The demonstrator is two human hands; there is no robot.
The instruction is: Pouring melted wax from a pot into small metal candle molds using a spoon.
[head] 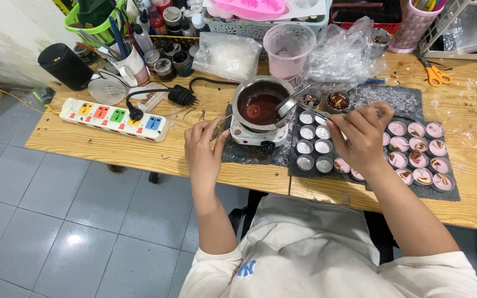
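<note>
Left hand (204,150) pinches thin metal stick (221,128), just beside small stove (252,135). Right hand (361,138) grips thin tool over little round cups (314,146). Pot of dark red liquid (261,105) sits between hands, on stove. Pink-filled cups (420,152) right of right hand, on bench (117,149).

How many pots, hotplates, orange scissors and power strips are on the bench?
Pot: 1
Hotplate: 1
Orange scissors: 1
Power strip: 1
Total: 4
</note>
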